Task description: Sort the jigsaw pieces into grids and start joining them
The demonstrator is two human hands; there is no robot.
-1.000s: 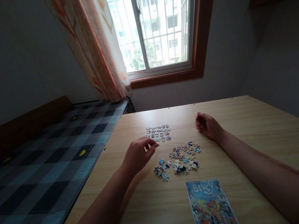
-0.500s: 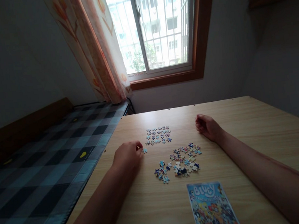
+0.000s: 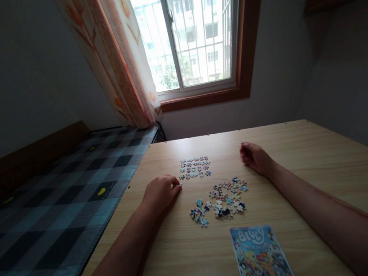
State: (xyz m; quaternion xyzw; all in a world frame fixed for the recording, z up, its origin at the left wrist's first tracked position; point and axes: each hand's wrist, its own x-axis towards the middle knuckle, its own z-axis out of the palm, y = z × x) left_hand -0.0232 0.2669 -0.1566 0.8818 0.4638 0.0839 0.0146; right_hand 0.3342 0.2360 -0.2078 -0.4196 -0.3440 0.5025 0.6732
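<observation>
My left hand (image 3: 162, 191) rests on the table left of the laid-out pieces, thumb and fingers pinched on a small light-blue puzzle piece (image 3: 180, 183). Most of that piece is hidden by the fingertips. Just beyond it, several puzzle pieces (image 3: 194, 168) lie in rows, small gaps between them. Nearer to me are loose heaps: a mixed pile (image 3: 228, 188), a pile with white and dark-blue pieces (image 3: 229, 207), and a smaller bluish group (image 3: 200, 214). My right hand (image 3: 255, 157) lies on its side right of the rows, fingers curled into a loose fist, with nothing showing in them.
A picture sheet marked "BLUEY" (image 3: 261, 254) lies at the near side of the wooden table (image 3: 171, 256). Left of the table stands a bed with a checked cover (image 3: 68, 206). A curtain (image 3: 117, 61) and a barred window (image 3: 201, 37) are behind.
My left hand has shifted slightly right, and its fingertips now cover most of the light-blue piece that showed beside them. My right hand stays almost where it was.
</observation>
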